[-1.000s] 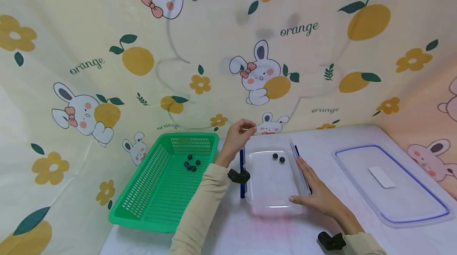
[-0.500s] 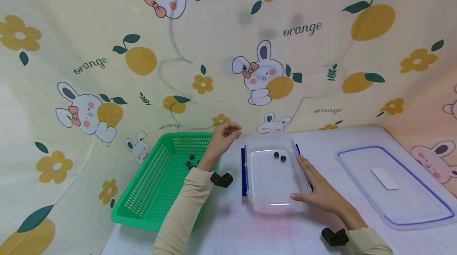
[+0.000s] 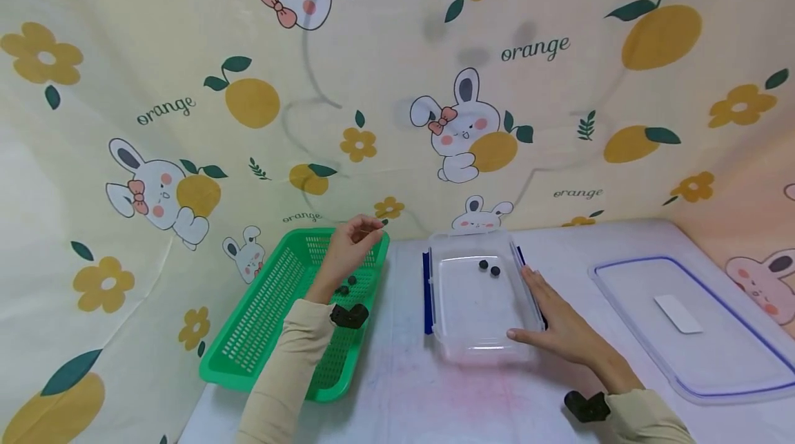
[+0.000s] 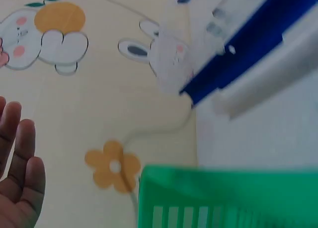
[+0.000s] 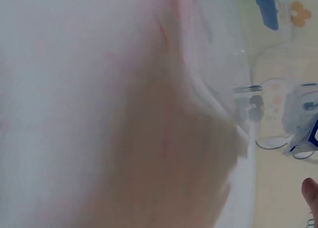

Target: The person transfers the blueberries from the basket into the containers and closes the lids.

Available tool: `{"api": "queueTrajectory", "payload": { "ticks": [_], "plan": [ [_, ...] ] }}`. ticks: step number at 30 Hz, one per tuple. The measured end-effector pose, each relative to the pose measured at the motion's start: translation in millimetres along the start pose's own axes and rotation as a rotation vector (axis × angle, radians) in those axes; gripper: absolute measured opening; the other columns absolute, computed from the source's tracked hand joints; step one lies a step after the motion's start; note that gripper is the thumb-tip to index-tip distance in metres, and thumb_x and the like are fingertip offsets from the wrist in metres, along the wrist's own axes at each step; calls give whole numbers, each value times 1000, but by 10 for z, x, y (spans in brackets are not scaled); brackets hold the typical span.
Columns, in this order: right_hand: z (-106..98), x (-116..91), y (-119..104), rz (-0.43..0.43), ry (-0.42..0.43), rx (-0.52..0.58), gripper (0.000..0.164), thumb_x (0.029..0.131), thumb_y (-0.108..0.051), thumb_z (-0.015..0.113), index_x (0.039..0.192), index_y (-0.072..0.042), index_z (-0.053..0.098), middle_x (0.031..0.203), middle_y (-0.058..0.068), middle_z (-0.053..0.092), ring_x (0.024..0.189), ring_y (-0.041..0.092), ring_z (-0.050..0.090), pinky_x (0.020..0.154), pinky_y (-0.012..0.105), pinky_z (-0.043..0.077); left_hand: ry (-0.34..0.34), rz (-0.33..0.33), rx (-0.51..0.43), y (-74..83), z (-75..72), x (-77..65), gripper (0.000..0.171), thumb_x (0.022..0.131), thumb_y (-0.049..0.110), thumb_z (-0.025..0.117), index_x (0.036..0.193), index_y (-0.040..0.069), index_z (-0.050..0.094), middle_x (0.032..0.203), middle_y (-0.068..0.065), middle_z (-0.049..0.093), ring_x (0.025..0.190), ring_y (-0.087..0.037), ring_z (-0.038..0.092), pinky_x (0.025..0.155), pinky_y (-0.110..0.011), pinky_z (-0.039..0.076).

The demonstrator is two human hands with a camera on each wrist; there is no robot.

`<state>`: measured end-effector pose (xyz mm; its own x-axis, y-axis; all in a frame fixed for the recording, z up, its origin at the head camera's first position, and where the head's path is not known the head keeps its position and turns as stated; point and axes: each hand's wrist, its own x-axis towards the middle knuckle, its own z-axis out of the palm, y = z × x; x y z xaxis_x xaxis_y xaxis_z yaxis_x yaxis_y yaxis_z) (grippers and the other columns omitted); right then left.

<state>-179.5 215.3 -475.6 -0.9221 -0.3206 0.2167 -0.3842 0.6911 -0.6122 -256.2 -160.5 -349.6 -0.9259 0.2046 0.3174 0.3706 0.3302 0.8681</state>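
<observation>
My left hand [image 3: 348, 247] hovers over the far right part of a green slotted basket [image 3: 335, 389], its fingers loosely bent with nothing seen in them. Below the wrist, blueberries [image 3: 352, 280] lie on the basket floor, partly hidden by the arm. In the left wrist view, that hand's relaxed fingers [image 4: 26, 143] show at the left edge, apart from the basket rim [image 4: 223, 181]. My right hand [image 3: 562, 330] rests along the right side of a clear plastic container [image 3: 475, 316], fingers straight, thumb at its front corner. Two blueberries [image 3: 495, 271] lie inside at the far end.
A clear lid with a blue seal [image 3: 683, 378] and white label [image 3: 678, 313] lies flat at the right. Dark blue side flaps [image 3: 428, 292] hang off the container. A patterned cloth backdrop [image 3: 385, 36] rises behind the white table [image 3: 428, 396].
My left hand has moved left, from beside the container's far left corner to above the basket. The right hand stays against the container. Its two blueberries stay put.
</observation>
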Motion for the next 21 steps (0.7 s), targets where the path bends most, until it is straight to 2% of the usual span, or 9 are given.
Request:
{"api": "queueTrajectory", "payload": {
  "ticks": [2,6,9,14,21],
  "plan": [
    [-6,5,-9,-11,3,-14,112,78,-53,75,157,-12,7,159,20,10,143,41,10,103,67,21,6,5,24,73,-87,-52,16,96,8,60,108,-2,65,105,-18,64,91,-29,62,77,-32,47],
    [15,15,-31,12,0,-38,114,77,-53,76,156,-9,7,159,20,9,143,42,10,101,69,21,45,-12,68,-27,-255,-85,16,96,9,61,107,-1,66,104,-17,65,90,-28,62,75,-31,47],
    [48,17,-37,42,-7,-43,115,76,-53,76,156,-9,6,159,21,6,142,43,9,100,71,20,92,-24,109,-275,-359,-76,15,96,13,62,106,4,67,102,-13,66,85,-22,61,71,-31,47],
    [87,12,-28,65,-9,-11,116,76,-51,77,156,-11,3,159,21,5,142,44,8,100,72,19,143,-31,188,-487,-485,-140,14,96,10,61,106,2,67,102,-15,66,88,-28,63,73,-35,49],
    [127,2,1,51,-1,56,116,77,-45,79,156,-12,1,159,20,2,142,44,7,100,72,17,208,-163,175,-819,-578,-196,17,95,6,61,109,-2,65,105,-17,64,94,-31,60,80,-42,49]
  ]
}}
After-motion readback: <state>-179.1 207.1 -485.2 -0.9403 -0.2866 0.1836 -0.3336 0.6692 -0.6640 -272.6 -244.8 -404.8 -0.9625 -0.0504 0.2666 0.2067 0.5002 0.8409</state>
